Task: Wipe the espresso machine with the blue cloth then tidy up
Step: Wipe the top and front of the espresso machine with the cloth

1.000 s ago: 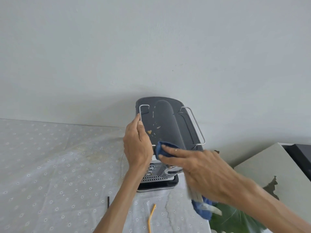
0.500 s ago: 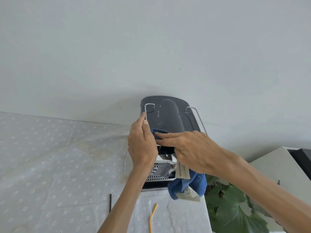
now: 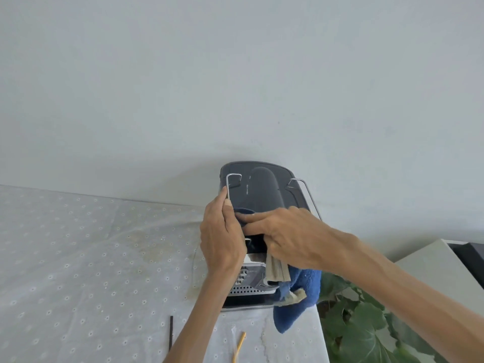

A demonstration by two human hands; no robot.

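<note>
A dark grey espresso machine (image 3: 264, 189) stands against the wall at the table's right end, with wire rails on its top. My left hand (image 3: 222, 237) grips the machine's left side by the left rail. My right hand (image 3: 285, 237) presses a blue cloth (image 3: 298, 305) onto the front part of the machine's top. Most of the cloth hangs down below that hand, in front of the perforated drip tray (image 3: 248, 290). A pale tag hangs from the cloth.
A white eyelet tablecloth (image 3: 91, 271) with brownish stains covers the table. A thin black stick (image 3: 171, 330) and a yellow strip (image 3: 239, 345) lie near the front. A green leafy plant (image 3: 366, 328) and a pale cabinet (image 3: 442, 265) are off the table's right edge.
My right hand has slid the cloth further back and left across the machine's top, up against my left hand. The orange crumbs seen on the top one second ago no longer show.
</note>
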